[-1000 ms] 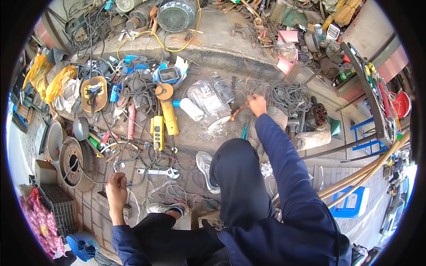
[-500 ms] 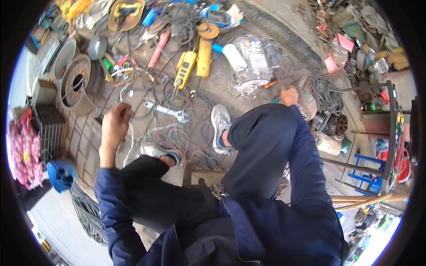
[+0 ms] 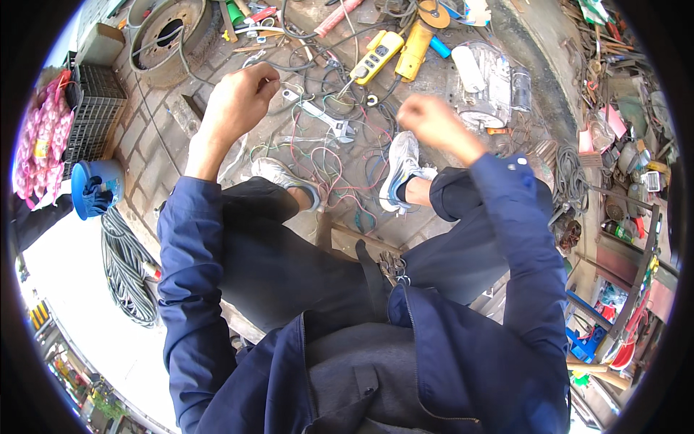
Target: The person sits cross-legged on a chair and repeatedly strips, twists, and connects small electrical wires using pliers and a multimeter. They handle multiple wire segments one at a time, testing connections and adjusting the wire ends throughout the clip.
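Observation:
My left hand [image 3: 242,101] hangs above the brick floor, left of an adjustable wrench [image 3: 329,121]. Its fingers are curled together; whether something small is between them is hidden. Over the right shoe [image 3: 402,168] is my right hand [image 3: 434,124], smeared by motion, its grip unclear. The wrench lies on the floor among loose thin coloured wires [image 3: 329,173], touched by neither hand. Beyond it rest a yellow power strip [image 3: 377,58] and a yellow angle grinder [image 3: 418,45] with a round disc.
A rusty wheel rim [image 3: 166,50] lies far left. Nearer are a black crate [image 3: 94,116], a blue bucket [image 3: 116,177] and a cable coil [image 3: 126,267]. At right are a dusty motor-like metal body [image 3: 488,87], a grey rope coil [image 3: 571,173] and piled scrap [image 3: 636,108].
My right hand has left the round metal part and rope at the right and come in toward the middle. My left hand stays curled. The view has shifted, showing more of my body.

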{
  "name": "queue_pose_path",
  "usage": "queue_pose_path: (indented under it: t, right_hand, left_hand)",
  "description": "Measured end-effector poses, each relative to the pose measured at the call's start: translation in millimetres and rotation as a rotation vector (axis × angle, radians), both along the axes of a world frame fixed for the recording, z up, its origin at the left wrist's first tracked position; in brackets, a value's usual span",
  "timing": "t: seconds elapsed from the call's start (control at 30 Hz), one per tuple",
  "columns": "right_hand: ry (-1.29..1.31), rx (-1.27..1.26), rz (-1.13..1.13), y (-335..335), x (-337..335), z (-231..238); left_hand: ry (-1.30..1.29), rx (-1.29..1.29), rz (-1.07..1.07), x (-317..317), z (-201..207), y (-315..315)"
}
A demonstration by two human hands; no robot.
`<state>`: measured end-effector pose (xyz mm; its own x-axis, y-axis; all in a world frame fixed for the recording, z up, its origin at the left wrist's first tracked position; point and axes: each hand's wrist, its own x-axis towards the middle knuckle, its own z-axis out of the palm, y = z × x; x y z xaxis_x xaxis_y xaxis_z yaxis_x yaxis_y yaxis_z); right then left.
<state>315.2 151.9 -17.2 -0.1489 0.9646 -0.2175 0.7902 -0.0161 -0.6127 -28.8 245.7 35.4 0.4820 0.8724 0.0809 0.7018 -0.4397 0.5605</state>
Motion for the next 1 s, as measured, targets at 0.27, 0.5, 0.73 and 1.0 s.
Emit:
queue_pose_path:
  t: [0.27, 0.5, 0.73, 1.0]
  right_hand:
    - [-0.045, -0.377, -0.048, -81.4, -118.6, -219.5]
    - [0.075, -0.221, 0.087, -142.7, -169.1, -265.8]
    - [0.163, -0.231, -0.181, -90.0, -200.9, -269.8]
    - [0.045, -0.392, -0.071, -88.8, -206.3, -289.8]
  left_hand:
    - [-0.028, 0.025, 0.024, -6.7, 3.1, -0.3]
    - [-0.039, 0.041, 0.036, -8.0, 12.2, 5.3]
    - [-0.056, -0.027, 0.118, -12.4, 17.3, 10.3]
    - [-0.049, -0.129, 0.159, -13.0, 14.8, 14.1]
